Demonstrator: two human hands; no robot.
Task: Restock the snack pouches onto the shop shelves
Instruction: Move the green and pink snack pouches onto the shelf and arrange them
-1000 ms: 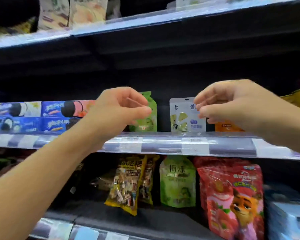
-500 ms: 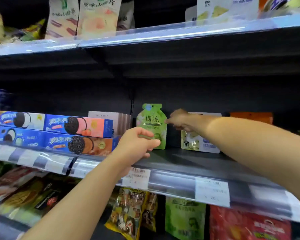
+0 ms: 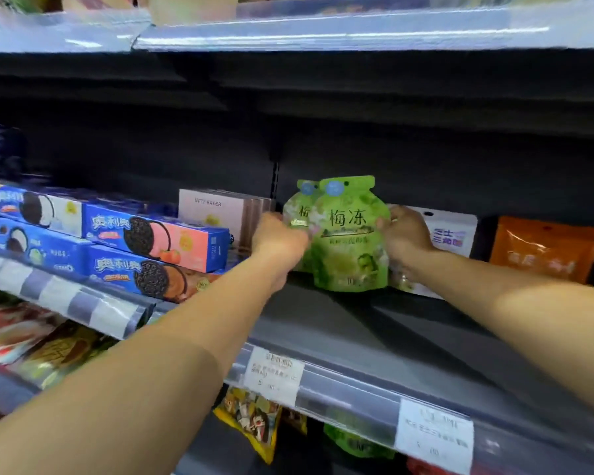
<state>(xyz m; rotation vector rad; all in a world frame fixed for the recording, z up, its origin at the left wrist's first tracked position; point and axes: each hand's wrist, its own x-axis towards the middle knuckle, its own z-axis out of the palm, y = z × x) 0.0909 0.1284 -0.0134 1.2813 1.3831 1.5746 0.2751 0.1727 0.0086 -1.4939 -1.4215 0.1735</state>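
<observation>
Toppling is the main worry, and it would start on the left. The cookie boxes (image 3: 151, 234) and the pale pink box (image 3: 216, 214) sit just beside the left hand (image 3: 278, 241), so a wrist swung wide on release could nudge them. The rear pouch (image 3: 300, 207) stands upright behind and slightly left of the one being placed, and could be knocked flat if the front one is shoved back too hard. The green pouch (image 3: 348, 234) itself stands upright on the shelf (image 3: 357, 330), well back from the front edge, its base apparently touching the board. It looks soft and top-heavy (a judgement, not a certainty), so letting go before it settles may let it slump forward. On the right, the white pouch (image 3: 450, 231) leans just behind the right hand (image 3: 403, 238) and could be dragged over as that hand leaves; the orange pouch (image 3: 546, 248) stands apart, out of harm. As for the grip, the left hand's fingers curl onto the pouch's left edge, fingertips hidden, seemingly pinching it. The right hand's fingers close on the right edge, so the pouch is clamped between both hands.
</observation>
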